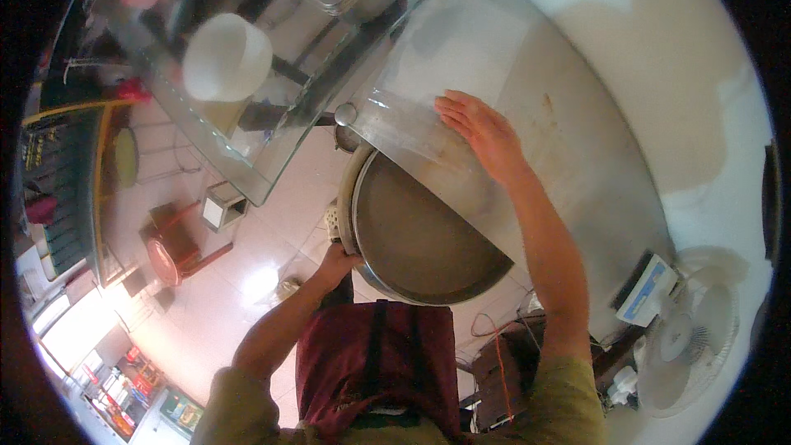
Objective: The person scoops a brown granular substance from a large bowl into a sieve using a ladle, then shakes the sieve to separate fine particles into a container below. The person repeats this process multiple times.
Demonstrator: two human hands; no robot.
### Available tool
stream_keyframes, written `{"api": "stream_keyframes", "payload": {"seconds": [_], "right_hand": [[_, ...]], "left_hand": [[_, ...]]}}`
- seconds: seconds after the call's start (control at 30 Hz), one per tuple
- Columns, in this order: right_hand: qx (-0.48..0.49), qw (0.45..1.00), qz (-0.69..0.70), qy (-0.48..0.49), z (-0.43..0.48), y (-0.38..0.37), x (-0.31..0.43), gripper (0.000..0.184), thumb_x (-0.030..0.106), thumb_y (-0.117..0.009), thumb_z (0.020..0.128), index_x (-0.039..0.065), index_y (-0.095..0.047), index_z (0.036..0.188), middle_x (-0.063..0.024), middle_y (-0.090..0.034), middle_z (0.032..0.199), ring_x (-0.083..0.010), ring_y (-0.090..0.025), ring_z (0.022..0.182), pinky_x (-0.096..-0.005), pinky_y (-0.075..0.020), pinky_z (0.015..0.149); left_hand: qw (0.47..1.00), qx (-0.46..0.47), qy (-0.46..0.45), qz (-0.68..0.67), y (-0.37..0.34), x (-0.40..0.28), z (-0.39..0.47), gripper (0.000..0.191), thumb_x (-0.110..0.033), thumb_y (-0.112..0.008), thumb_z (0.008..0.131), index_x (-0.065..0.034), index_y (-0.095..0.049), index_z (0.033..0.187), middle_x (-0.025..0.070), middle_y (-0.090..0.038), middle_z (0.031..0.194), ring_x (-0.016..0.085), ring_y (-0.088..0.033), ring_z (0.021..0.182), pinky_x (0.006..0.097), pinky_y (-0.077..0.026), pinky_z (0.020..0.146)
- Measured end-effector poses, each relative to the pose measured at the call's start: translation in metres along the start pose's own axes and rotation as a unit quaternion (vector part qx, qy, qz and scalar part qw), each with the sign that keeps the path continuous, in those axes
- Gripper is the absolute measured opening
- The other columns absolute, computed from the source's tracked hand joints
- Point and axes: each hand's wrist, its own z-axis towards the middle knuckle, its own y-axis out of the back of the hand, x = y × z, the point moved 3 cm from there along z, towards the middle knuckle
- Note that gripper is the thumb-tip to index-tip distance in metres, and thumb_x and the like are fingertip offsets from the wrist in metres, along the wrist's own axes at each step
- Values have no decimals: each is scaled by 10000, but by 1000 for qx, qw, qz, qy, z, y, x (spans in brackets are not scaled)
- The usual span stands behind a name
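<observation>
My left hand (337, 264) grips the rim of a large round metal vessel (426, 235) with a wide, flat-looking grey-brown inside. Part of this vessel is hidden under the straight edge of a stainless steel table (575, 154). Over the tabletop reaches my right hand (479, 130), palm down, fingers stretched out and close together. Beneath or beside its fingertips lies a sheet of clear plastic (408, 120), spread near the table's edge. I cannot tell how firmly the hand presses on it.
A glass-sided case (259, 179) holding a white round container (225, 59) stands left of the table. A digital scale (647, 290) and a fan (680, 340) are at the right. On the tiled floor are a reddish-brown stool (167, 259) and a small box-shaped stand (224, 205).
</observation>
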Motion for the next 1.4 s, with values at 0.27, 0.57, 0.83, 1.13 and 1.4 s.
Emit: {"api": "stream_keyframes", "payload": {"seconds": [0.27, 0.57, 0.83, 1.13, 1.4], "right_hand": [[77, 986, -123, -77, -63, 31, 27, 456, 399, -469, 1038, 28, -645, 1234, -96, -677, 1225, -207, -577, 1216, -386, -427, 1072], [-15, 995, 97, 15, -15, 152, 10, 493, 321, -392, 1061, -23, -466, 1405, -166, -475, 1472, -263, -453, 1366, -431, -296, 1190], [107, 991, 38, -64, -83, 69, 5, 367, 320, -490, 1037, 107, -626, 1303, -112, -641, 1289, -236, -579, 1225, -414, -414, 1095], [200, 900, -385, -43, -112, 1, -17, 371, 292, -492, 1024, 70, -622, 1291, -65, -633, 1318, -187, -568, 1239, -357, -387, 1111], [-112, 972, 176, 107, -98, 201, 60, 510, 312, -413, 1052, -37, -432, 1424, -182, -459, 1481, -290, -430, 1384, -458, -264, 1207]], "left_hand": [[1000, 7, 1, 4, 22, 30, 12, 273, -41, -708, 799, 45, -700, 1058, 87, -718, 1050, 203, -650, 979, 344, -494, 904], [1000, -9, -16, 15, 22, 29, 12, 266, -103, -715, 771, 32, -725, 1000, 54, -717, 881, 162, -634, 795, 321, -502, 741], [999, 10, 4, 32, 24, 40, 18, 259, -115, -729, 765, 7, -742, 993, 47, -728, 880, 148, -643, 785, 300, -498, 706], [999, 16, -8, 41, 8, 27, 11, 295, -101, -725, 785, 20, -719, 1054, 68, -727, 973, 169, -649, 881, 325, -510, 804], [994, 56, -25, 86, -33, -6, 10, 237, -59, -687, 806, 23, -718, 1026, 52, -716, 950, 162, -638, 871, 330, -502, 802]]}}
